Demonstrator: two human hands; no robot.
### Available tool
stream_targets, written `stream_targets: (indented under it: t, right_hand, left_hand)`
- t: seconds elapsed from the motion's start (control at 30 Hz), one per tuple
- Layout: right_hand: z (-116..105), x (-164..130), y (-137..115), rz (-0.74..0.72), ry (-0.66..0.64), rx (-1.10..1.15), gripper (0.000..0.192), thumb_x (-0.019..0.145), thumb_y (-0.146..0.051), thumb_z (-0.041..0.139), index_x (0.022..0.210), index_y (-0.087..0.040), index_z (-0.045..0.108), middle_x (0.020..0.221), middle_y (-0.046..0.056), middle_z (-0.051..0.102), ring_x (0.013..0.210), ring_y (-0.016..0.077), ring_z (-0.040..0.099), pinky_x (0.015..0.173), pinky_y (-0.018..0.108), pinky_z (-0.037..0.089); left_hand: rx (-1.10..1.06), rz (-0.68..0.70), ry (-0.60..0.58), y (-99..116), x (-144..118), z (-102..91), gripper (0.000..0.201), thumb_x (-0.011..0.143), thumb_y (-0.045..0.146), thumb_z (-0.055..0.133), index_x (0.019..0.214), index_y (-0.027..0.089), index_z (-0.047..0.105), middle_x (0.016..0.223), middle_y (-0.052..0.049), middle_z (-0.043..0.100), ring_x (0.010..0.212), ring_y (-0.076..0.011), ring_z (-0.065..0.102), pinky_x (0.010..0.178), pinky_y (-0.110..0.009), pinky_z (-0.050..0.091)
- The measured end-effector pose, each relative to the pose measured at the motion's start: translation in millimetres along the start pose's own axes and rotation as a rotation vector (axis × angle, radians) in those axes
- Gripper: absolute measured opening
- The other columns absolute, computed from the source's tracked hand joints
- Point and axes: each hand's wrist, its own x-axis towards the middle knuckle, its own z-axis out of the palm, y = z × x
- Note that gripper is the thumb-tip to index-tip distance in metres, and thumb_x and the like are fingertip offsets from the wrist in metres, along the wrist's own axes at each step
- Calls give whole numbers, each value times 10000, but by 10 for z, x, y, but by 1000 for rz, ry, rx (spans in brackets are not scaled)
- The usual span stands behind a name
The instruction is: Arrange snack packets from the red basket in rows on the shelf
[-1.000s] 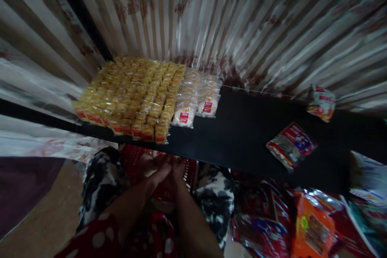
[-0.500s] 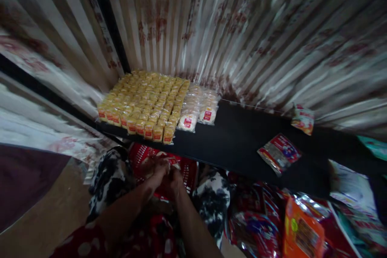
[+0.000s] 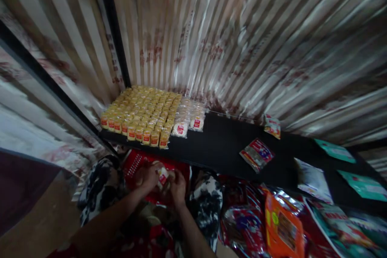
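Item: small clear snack packet (image 3: 162, 176) with a red label, held over the red plastic basket (image 3: 133, 165) in our lap.

Hold: our left hand (image 3: 147, 178) and right hand (image 3: 177, 184) meet around the packet, fingers curled and closed on it from either side. How many packets are in the grip we cannot tell; the picture is dim and blurred there.

Handling, as we judge it: light, thin film, soft and crinkly, likely slippery; the contents look like brittle wafers or biscuits that would crack under a squeeze. Best taken by the long edges or the sealed ends, not pressed across the face.

Landmark: black shelf (image 3: 223, 145), just beyond the basket.
- At its left end, a tight block of yellow packets (image 3: 142, 115).
- Touching that block on its right, two rows of pale packets (image 3: 189, 117) with red labels.
- Further right on it, well apart, a loose red and silver packet (image 3: 256, 154).
- Below its right part, a heap of large foil bags (image 3: 281, 225).
- Behind it, a corrugated metal wall (image 3: 242, 40).
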Motion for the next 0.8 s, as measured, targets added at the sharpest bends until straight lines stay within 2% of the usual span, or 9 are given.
stream_targets:
  t: [0.07,0.2,0.3,0.4,0.53,0.67,0.8]
  right_hand:
    - [-107,1,-30,-37,-68,-25,311,680,-346,549,920,-196,678,1011,116,689,1011,290,613,907,412,457]
    - [-274,-28,-67,0,-273,110,299,667,-412,610,886,-228,699,931,64,718,926,267,653,842,378,490]
    - [-405,-53,-124,3,-331,223,314,629,-442,665,853,-224,699,835,42,721,845,257,662,767,369,512]
    - [-560,-46,-233,-7,-379,266,366,612,-479,690,846,-198,695,777,43,711,781,244,655,732,365,515]
    - [-753,5,-408,-67,-386,263,416,610,-496,708,883,-182,691,797,52,706,806,240,642,763,363,501]
    - [-893,50,-537,-94,-350,305,417,649,-515,678,912,-191,684,860,58,710,835,241,639,787,364,492]
    - [-1006,128,-556,-92,-291,362,389,688,-484,654,928,-178,665,896,66,709,811,218,638,794,345,483]
  left_hand:
    - [65,89,-32,84,-85,-24,504,722,-34,409,1095,221,632,1082,-20,675,987,-133,615,869,-211,439]
    - [236,252,-55,246,-203,-68,486,751,24,410,1110,264,633,1129,-7,656,1046,-155,586,923,-252,419]
    - [254,369,-88,356,-236,-90,490,756,47,419,1161,245,611,1162,-25,646,1082,-166,564,962,-269,403]
    - [245,423,-71,487,-228,-95,476,779,78,431,1209,218,578,1179,-48,636,1069,-171,572,962,-283,413]
    - [232,482,-41,730,-194,-113,425,806,112,446,1206,185,569,1054,-52,676,981,-165,606,918,-291,448]
    - [194,557,77,961,-193,-121,382,816,129,450,1177,149,572,1054,-73,659,981,-162,607,919,-283,461]
    - [273,662,340,1031,-274,-36,404,817,111,410,1195,146,549,1241,-108,537,1167,-206,499,1025,-358,398]
